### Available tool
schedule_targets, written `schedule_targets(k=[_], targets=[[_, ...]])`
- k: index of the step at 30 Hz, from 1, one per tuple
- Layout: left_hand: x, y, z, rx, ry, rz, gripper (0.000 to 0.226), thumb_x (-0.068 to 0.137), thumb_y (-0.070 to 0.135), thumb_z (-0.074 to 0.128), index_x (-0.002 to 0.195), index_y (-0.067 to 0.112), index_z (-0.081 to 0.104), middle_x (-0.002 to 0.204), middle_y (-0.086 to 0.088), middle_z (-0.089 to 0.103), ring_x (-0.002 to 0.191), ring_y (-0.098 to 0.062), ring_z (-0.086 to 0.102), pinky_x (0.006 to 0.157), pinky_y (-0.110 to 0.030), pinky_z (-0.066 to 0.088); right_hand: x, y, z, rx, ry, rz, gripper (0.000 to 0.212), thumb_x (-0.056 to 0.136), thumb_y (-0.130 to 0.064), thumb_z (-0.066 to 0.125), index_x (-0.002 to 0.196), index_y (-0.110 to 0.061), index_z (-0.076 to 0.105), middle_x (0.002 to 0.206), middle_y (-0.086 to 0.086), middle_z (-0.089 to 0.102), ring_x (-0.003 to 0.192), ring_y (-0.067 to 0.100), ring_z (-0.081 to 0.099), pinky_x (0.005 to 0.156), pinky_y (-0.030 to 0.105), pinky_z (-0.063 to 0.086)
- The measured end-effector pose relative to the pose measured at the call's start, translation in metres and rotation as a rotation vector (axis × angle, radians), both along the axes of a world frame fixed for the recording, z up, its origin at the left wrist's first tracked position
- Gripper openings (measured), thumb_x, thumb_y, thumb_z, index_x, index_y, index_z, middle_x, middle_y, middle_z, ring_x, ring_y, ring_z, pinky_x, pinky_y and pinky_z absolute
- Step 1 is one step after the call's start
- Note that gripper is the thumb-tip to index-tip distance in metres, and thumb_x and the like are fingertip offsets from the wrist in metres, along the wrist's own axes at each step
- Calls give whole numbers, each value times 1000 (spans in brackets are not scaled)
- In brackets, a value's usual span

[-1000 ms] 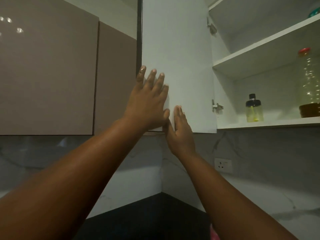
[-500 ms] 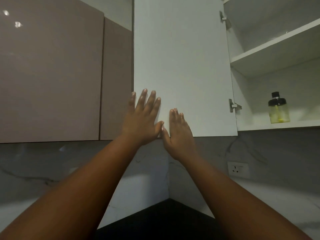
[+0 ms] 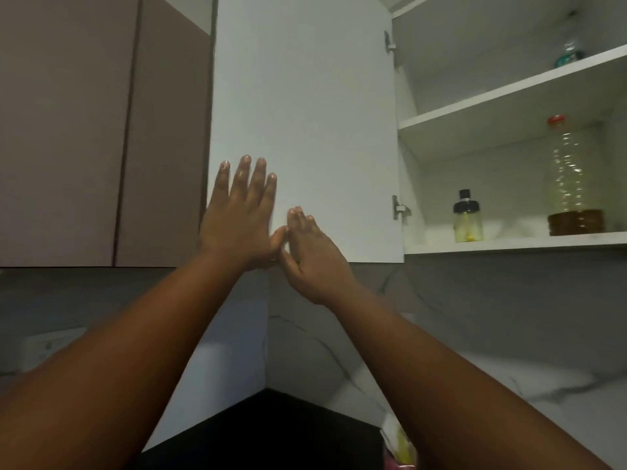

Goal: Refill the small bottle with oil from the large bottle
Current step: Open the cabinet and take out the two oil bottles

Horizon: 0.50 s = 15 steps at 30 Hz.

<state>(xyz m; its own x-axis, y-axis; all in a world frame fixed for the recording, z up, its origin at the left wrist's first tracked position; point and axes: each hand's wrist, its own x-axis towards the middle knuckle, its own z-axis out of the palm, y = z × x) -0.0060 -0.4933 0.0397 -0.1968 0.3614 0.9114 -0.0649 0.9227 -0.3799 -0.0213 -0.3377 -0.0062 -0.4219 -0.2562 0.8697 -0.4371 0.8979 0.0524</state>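
Observation:
A small clear bottle (image 3: 468, 217) with a black cap stands on the lower shelf (image 3: 509, 244) of an open wall cupboard. To its right stands a large clear bottle (image 3: 575, 184) with a red cap and a little amber oil at the bottom. My left hand (image 3: 239, 215) lies flat with straight fingers on the inside of the open white cupboard door (image 3: 305, 113), near its lower left edge. Beside it, my right hand (image 3: 314, 252) is raised in front of the door's lower edge, fingers relaxed. Both hands are well left of the bottles and hold nothing.
Closed mauve cupboards (image 3: 84, 130) fill the left. An upper shelf (image 3: 509, 96) carries another clear bottle (image 3: 571, 49). Marble wall and a dark worktop corner (image 3: 271, 429) lie below. Something yellow and pink (image 3: 402, 449) shows at the bottom edge.
The door has swung further open to the left under my hands. The view has shifted right, so the large bottle is in sight again. My right fingers have relaxed a little.

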Motion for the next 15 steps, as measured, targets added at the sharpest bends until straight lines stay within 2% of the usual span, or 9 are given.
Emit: schedule_targets(k=[5, 15], targets=[[3, 61, 5, 38, -47, -268, 83, 94, 58, 31, 155, 9, 6, 162, -17, -8, 150, -34, -11, 121, -51, -6, 33, 76, 1, -9, 25, -132, 70, 99, -46, 33, 153, -15, 2, 161, 5, 2, 148, 19, -1, 120, 34, 6], [6, 275, 6, 64, -202, -561, 81, 96, 63, 23, 156, 14, -1, 163, -11, -11, 150, -30, -14, 121, -47, -8, 87, 276, 23, 19, 66, -461, 72, 98, -45, 37, 153, -15, 1, 161, 3, -1, 148, 18, -3, 119, 33, 6]])
